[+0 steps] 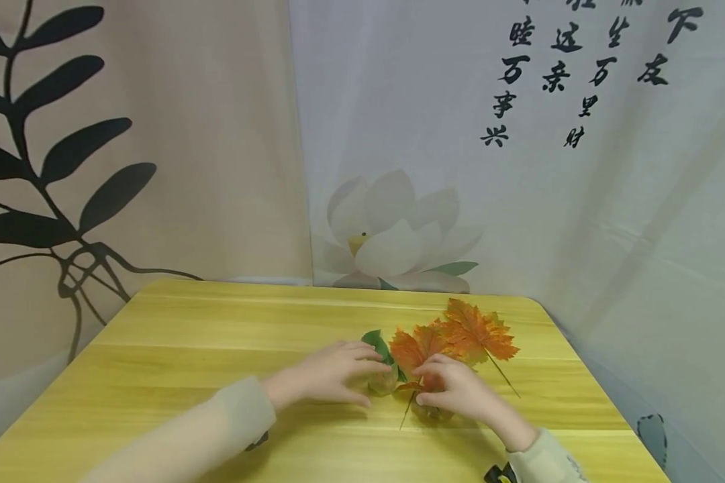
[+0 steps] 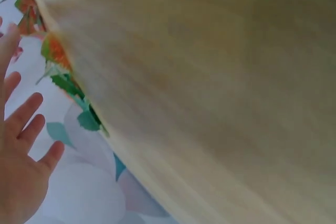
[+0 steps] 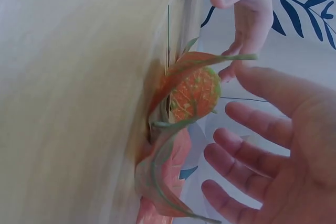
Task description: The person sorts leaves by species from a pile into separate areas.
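In the head view my left hand [image 1: 338, 372] hovers with fingers extended beside a round pale green-orange object [image 1: 383, 382] with green leaves [image 1: 374, 341]. The left wrist view also shows my left hand [image 2: 23, 150] with fingers spread and nothing in them. My right hand [image 1: 456, 389] hangs over the stem end of an orange maple leaf [image 1: 407, 349], its fingers loosely bent. From the right wrist, my right hand [image 3: 273, 150] faces an orange round piece [image 3: 195, 95] with a netted surface and a curling leaf [image 3: 163, 174], palm bare. Part of another round brownish object [image 1: 431, 410] shows below that hand.
A second orange maple leaf [image 1: 474, 329], with a long thin stem, lies farther back on the yellow wood-grain table [image 1: 217, 322]. Behind the table's far edge hangs a cloth [image 1: 399, 121] printed with a lotus and characters.
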The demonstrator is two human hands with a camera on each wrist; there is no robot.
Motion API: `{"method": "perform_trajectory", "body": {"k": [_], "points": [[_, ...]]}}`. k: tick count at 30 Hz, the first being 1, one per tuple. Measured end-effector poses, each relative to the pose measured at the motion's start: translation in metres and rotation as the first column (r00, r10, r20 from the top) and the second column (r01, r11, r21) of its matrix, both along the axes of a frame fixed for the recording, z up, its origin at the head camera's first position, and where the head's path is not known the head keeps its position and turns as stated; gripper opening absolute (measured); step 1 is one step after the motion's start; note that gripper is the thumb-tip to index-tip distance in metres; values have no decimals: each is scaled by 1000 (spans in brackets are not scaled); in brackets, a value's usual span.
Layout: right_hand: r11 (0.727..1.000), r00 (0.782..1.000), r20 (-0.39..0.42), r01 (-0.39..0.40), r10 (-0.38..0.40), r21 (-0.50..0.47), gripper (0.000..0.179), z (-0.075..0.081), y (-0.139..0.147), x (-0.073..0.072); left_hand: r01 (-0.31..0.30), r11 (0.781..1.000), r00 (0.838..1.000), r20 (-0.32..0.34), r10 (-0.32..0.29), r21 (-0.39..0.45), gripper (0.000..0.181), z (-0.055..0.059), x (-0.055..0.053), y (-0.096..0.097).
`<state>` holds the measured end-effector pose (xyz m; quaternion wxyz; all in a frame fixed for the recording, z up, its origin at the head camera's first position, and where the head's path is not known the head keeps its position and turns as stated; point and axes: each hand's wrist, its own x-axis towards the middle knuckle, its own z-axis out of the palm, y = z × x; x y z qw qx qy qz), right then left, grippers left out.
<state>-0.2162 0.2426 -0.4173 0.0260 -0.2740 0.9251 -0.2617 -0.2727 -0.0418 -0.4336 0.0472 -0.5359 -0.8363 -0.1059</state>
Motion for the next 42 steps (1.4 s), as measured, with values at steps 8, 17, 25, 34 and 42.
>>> {"method": "perform_trajectory", "body": {"k": [8, 17, 25, 34, 42], "points": [[998, 999, -10, 45, -45, 33, 33, -4, -3, -1, 6, 1000, 999, -51, -7, -10, 62, -6, 0, 16], [997, 996, 45, 77, -78, 23, 26, -8, -7, -3, -17, 998, 1000, -14, 16, -67, 61, -4, -4, 23], [997, 996, 67, 66, -64, -31, 23, -10, -6, -11, -30, 993, 999, -21, 28, -114, 55, -2, -8, 27], [999, 996, 85, 32, -28, -44, 18, -11, -5, -22, 10, 994, 999, -35, -14, -112, 42, -7, -13, 32], [999, 994, 107, 26, -22, -34, 22, -14, -6, -22, 39, 993, 997, -67, -46, -108, 29, -8, -16, 37]]}}
